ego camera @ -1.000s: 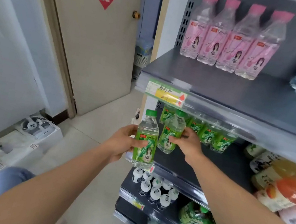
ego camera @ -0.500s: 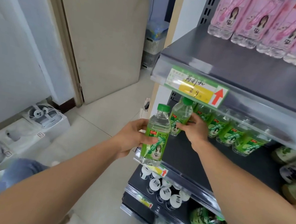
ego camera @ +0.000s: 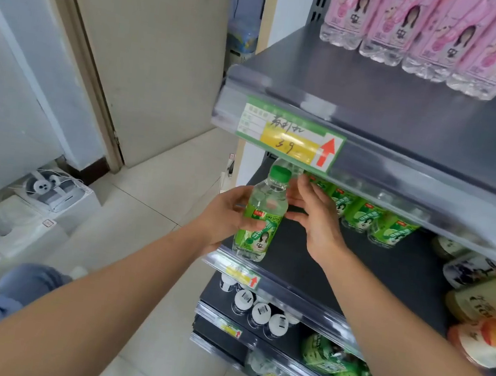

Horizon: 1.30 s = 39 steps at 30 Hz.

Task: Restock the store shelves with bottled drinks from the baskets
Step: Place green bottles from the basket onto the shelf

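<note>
Just above the front left corner of the middle shelf (ego camera: 372,267), you hold a lime soda bottle (ego camera: 259,221) near upright in your left hand (ego camera: 224,216), fingers curled round its label. Your right hand (ego camera: 315,218) is just beside it, fingers straight, gripping nothing. Judge the bottle full, fairly light and stiff but slick on the label; grip it mid-body. One is in hand. At least four green bottles (ego camera: 363,215) stand behind, partly hidden, and four pink bottles (ego camera: 424,37) line the top shelf (ego camera: 377,104).
</note>
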### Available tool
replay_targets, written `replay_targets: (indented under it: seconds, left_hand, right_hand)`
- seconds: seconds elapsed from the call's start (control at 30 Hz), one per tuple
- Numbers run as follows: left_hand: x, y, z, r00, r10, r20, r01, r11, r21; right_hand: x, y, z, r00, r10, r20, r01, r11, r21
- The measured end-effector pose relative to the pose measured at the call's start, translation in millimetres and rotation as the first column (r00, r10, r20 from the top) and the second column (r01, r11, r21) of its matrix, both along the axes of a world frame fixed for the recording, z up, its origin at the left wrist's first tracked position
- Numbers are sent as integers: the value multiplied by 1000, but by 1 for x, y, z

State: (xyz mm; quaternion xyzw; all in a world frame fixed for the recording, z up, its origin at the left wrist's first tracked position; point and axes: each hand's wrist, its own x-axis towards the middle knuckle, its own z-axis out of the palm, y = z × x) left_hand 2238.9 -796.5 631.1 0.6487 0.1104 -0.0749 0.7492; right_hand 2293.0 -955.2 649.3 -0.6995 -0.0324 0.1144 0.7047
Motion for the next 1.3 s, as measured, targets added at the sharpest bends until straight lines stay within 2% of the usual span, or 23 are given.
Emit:
replay_targets:
  seconds: [0.03, 0.1, 0.17, 0.23, 0.33, 0.5, 0.67, 0.9, 1.03, 1.13, 1.3]
  left_hand:
    - [3, -6, -1, 1000, -3, 5, 3, 1000, 4]
    - [7, -17, -3, 1000, -10, 12, 10, 1000, 21]
    - [11, -28, -5, 999, -28, 20, 27, 999, 40]
    - [16, -42, -6, 999, -46, 29, 45, 997, 57]
    - [25, -62, -7, 997, -38, 61, 33, 995, 90]
    - [39, -81, -5, 994, 17, 103, -49, 946, 320]
    - [47, -82, -11, 998, 25, 49, -43, 910, 412]
    - [48, -68, -20, 998, 59, 23, -63, 871, 488]
    - [53, -57, -23, 987, 156, 42, -150, 785, 601]
    - [58, -53, -21, 984, 165, 70, -171, 740, 651]
    - [65, -50, -19, 994, 59, 97, -104, 818, 566]
  right_hand:
    - [-5, -6, 5, 995, 94, 26, -94, 996, -1]
    - [-10, -18, 9, 975, 202, 89, -190, 974, -124]
    - [-9, -30, 8, 973, 189, 131, -149, 951, -270]
    - [-6, -41, 6, 978, 126, 166, -66, 943, -327]
    - [-1, -53, 4, 981, 62, 186, 2, 946, -323]
    - [12, -57, -2, 976, -23, 217, 103, 924, -369]
    - [24, -54, -4, 967, -111, 230, 194, 905, -379]
    - [34, -43, -3, 955, -154, 255, 242, 899, -365]
    - [37, -40, -10, 948, -168, 269, 267, 880, -392]
    - [35, -41, -11, 940, -155, 303, 279, 860, -428]
    - [32, -46, -20, 960, -156, 232, 253, 842, -476]
